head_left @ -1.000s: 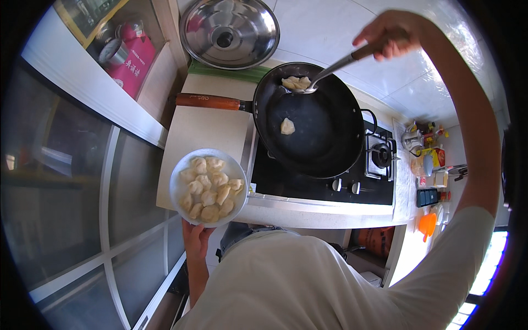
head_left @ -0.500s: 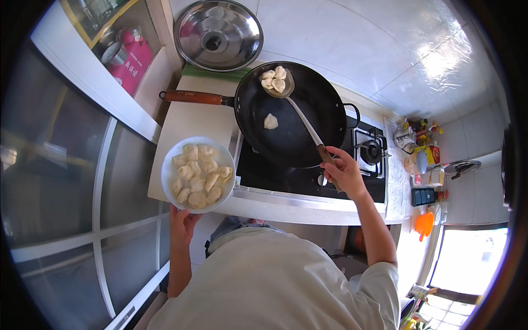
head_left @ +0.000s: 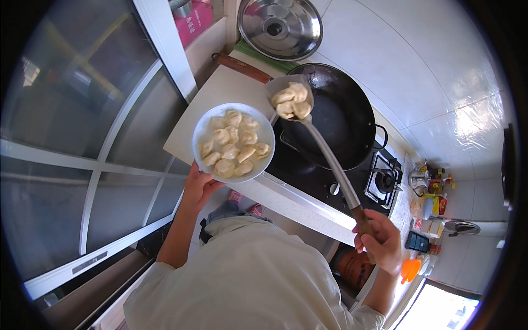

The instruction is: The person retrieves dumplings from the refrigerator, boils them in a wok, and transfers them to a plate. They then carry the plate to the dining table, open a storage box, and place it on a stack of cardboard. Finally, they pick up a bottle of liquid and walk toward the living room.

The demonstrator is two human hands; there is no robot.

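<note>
Three dumplings (head_left: 291,100) ride in the ladle (head_left: 290,99) whose handle your right hand (head_left: 380,242) grips, fingers closed (bowl end far from them). Your left hand (head_left: 199,187) cups the white bowl (head_left: 233,142) from beneath.

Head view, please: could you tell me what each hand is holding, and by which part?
The left hand holds the white bowl of dumplings from beneath. The right hand grips the ladle at the dark end of its long handle.

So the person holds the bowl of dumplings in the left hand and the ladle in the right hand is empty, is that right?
Not quite. The ladle in the right hand is not empty: the head view shows several dumplings in it. The left hand does hold the bowl of dumplings.
</note>
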